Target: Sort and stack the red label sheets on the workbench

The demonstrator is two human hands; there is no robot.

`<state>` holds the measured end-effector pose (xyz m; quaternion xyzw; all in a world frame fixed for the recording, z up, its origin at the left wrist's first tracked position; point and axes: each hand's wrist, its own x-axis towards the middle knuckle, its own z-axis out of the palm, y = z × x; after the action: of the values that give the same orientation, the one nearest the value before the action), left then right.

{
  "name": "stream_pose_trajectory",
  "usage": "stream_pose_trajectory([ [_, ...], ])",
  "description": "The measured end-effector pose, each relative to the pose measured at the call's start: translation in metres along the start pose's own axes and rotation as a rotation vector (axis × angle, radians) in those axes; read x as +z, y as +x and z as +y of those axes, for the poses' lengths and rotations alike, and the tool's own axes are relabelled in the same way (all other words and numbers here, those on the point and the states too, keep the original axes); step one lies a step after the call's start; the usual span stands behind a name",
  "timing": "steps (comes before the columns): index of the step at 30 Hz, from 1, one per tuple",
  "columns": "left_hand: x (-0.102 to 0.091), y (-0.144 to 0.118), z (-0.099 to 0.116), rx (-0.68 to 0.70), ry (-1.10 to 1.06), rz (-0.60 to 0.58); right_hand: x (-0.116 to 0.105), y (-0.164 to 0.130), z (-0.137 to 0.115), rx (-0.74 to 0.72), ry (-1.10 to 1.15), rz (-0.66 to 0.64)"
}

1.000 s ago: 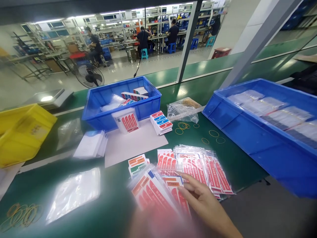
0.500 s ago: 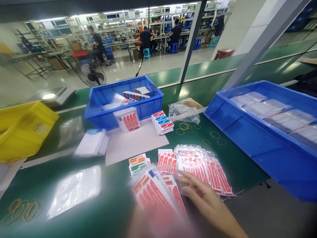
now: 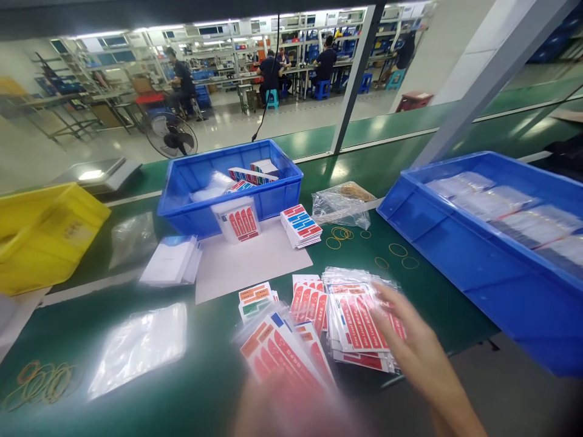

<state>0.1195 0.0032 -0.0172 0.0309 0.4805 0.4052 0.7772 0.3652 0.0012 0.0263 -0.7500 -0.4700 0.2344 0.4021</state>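
While the left hand [image 3: 291, 406] shows only as a blur at the bottom centre of the frame, holding a fanned batch of bagged red sticker sheets [image 3: 282, 352], the right hand [image 3: 416, 352] has moved rightward since a second ago. Then its fingers lay on the fan by the left hand; now they rest, spread and open, on the right edge of the pile of bagged stickers [image 3: 359, 318] in the lower middle of the frame. That pile has changed too: half a second ago it sprawled loosely to the right, and now it sits squared into a tighter stack, which suggests the hand is gathering it. Whether the left hand pinches or merely props its fan cannot be told through the blur.

On the green belt [image 3: 214, 376] around them lie a small stack of orange and green labels [image 3: 255, 298], loose rubber bands [image 3: 394, 252], an empty clear bag [image 3: 139, 346] at lower left, and a blue bin [image 3: 232, 182] above centre. A larger blue tray [image 3: 460, 255] fills the right side.
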Motion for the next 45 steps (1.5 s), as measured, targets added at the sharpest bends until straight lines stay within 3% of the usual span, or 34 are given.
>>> stream_pose_trajectory([
  [3,0.003,-0.001,-0.002,-0.003,0.004,-0.004,0.026,-0.022,-0.017,-0.006,0.137,-0.396],
  [5,0.004,-0.002,-0.002,-0.006,0.010,-0.006,0.036,-0.032,-0.024,0.013,0.218,-0.507],
  [7,0.004,-0.002,0.000,-0.008,0.013,-0.007,0.035,-0.032,-0.023,0.046,0.281,-0.468],
  [11,0.002,-0.003,0.006,-0.006,0.008,-0.014,0.005,-0.008,-0.004,0.201,0.356,-0.232],
  [13,0.001,-0.002,0.007,-0.007,0.001,-0.019,-0.009,0.006,0.007,0.214,0.255,-0.099],
  [16,0.003,-0.001,0.006,-0.011,-0.009,-0.026,-0.011,0.010,0.011,0.091,-0.019,0.097],
  [18,0.004,-0.001,0.003,-0.015,-0.010,-0.031,0.001,0.001,0.005,0.019,-0.039,0.001],
  [21,0.007,-0.001,0.000,-0.018,-0.003,-0.038,0.025,-0.021,-0.011,-0.002,0.138,-0.378],
  [23,0.007,-0.002,0.000,-0.021,0.007,-0.039,0.033,-0.030,-0.019,0.023,0.213,-0.471],
  [25,0.006,-0.004,0.001,-0.025,0.016,-0.038,0.030,-0.029,-0.020,0.062,0.259,-0.420],
  [29,0.003,-0.004,0.006,-0.029,0.019,-0.036,0.001,-0.003,-0.003,0.185,0.303,-0.228],
  [32,0.002,-0.003,0.006,-0.024,0.009,-0.037,-0.014,0.013,0.008,0.143,0.152,-0.029],
  [34,0.002,-0.002,0.005,-0.021,0.003,-0.038,-0.011,0.012,0.008,0.073,0.021,0.073],
  [36,0.004,-0.002,0.003,-0.020,0.003,-0.041,0.001,0.002,0.001,0.028,0.024,-0.032],
  [39,0.006,-0.002,0.001,-0.019,0.014,-0.048,0.024,-0.018,-0.015,-0.006,0.178,-0.392],
  [40,0.006,-0.002,0.001,-0.018,0.019,-0.051,0.030,-0.023,-0.020,-0.008,0.203,-0.456],
  [42,0.006,-0.002,0.002,-0.015,0.029,-0.057,0.035,-0.027,-0.026,-0.006,0.219,-0.457],
  [45,0.005,-0.002,0.005,-0.005,0.034,-0.062,0.024,-0.021,-0.024,0.023,0.264,-0.291],
])
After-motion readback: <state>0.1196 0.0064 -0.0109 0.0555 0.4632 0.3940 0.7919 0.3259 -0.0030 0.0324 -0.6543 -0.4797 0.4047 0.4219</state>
